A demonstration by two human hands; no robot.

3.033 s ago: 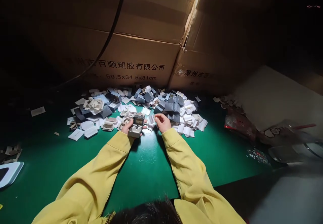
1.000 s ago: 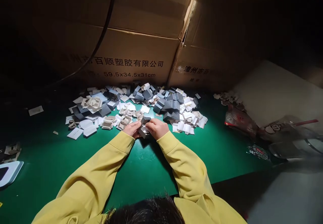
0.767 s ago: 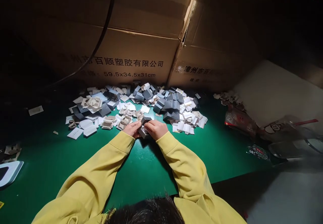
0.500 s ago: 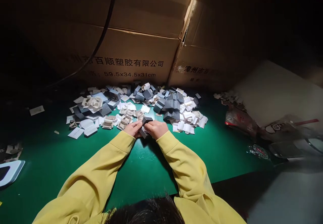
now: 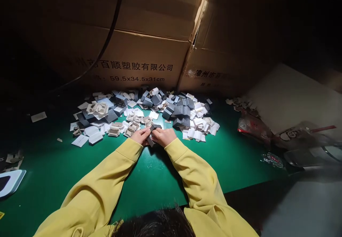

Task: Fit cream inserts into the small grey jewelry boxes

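Both hands are pressing together on a small grey box near the middle of the green worktop, just in front of the pile of boxes and paper inserts. The left hand and right hand are gripping it with curled fingers, wrists resting low. Uneven pressure could be crushing a corner or letting it slip into the pile.

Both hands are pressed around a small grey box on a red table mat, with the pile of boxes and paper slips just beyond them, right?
Not quite: the head view shows the table mat is green, not red. The left hand and right hand do hold the small grey box, with the pile just beyond.
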